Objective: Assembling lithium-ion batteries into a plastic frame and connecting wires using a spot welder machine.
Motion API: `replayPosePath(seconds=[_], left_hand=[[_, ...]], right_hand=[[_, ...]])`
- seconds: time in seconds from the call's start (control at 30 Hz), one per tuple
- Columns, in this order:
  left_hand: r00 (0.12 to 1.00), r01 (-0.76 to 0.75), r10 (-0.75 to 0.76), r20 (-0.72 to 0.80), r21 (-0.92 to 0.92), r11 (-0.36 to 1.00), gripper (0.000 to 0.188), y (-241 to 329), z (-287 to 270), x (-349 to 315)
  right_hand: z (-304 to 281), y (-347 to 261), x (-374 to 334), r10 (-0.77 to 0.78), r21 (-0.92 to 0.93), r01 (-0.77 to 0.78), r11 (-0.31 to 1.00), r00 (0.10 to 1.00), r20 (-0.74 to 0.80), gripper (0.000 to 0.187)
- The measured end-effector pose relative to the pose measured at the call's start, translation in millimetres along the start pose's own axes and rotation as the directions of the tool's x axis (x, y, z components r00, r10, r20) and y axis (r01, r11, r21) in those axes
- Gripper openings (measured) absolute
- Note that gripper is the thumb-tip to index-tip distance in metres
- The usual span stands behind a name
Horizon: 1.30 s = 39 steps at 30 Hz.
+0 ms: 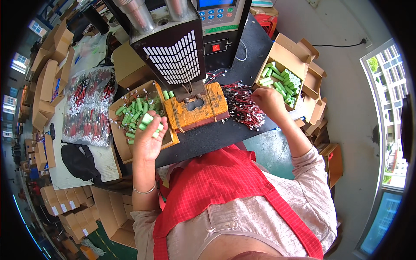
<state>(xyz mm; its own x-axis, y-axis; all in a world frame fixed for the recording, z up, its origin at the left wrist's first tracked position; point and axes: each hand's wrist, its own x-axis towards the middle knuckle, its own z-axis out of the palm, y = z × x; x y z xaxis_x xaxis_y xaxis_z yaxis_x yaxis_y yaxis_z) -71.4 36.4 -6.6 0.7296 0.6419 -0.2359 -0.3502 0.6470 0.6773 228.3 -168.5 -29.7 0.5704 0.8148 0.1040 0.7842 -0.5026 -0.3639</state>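
Several green cylindrical battery cells (151, 123) with pale ends are held in my left hand (149, 138), whose fingers curl round them. It is raised beside a cardboard box (113, 130) of green cells with wire leads. My right hand (269, 102) is at the near edge of an open box (274, 57) of plain green cells, its fingertips drawn together; whatever they hold is hidden. Just left of it lies a pile of red and black wire leads (245, 106) with white connectors. Between my hands sits a yellow taped block (197, 108) under the spot welder's electrodes, two cells at its left corner.
The black welding machine (173, 56) with a control panel (216, 15) rises at the far side of the dark table (193, 145). On the left, a clear bag of wire leads (89, 108) and a black pouch (79, 161) lie on a white board. Cardboard boxes (76, 208) stand beyond.
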Motion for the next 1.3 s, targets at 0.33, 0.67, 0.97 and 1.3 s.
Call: replayPosePath(seconds=[0.33, 0.67, 0.97, 1.3], left_hand=[[0.996, 0.039, -0.064, 0.064, 0.335, 0.941, 0.022, -11.5, 49.9, 9.1], [0.994, 0.042, -0.058, 0.097, 0.164, 0.985, 0.034, -47.4, 72.0, 8.9], [0.992, -0.095, 0.060, 0.113, 0.340, 0.936, 0.027, -45.4, 68.5, 7.5], [0.836, -0.476, 0.411, 0.363, 0.853, 0.215, 0.022, -38.3, 53.0, 32.9]], right_hand=[[-31.2, -23.3, -2.1, 0.121, 0.695, -0.059, 0.716, 0.992, -0.041, 0.014], [-27.0, -80.2, -41.7, -0.199, 0.864, -0.194, 0.464, 0.928, 0.316, 0.011], [-1.3, -108.5, -27.6, -0.102, 0.877, -0.149, 0.458, 0.971, 0.218, 0.023], [-10.4, -119.8, -11.2, -0.167, 0.788, -0.115, 0.605, 0.949, 0.267, 0.033]])
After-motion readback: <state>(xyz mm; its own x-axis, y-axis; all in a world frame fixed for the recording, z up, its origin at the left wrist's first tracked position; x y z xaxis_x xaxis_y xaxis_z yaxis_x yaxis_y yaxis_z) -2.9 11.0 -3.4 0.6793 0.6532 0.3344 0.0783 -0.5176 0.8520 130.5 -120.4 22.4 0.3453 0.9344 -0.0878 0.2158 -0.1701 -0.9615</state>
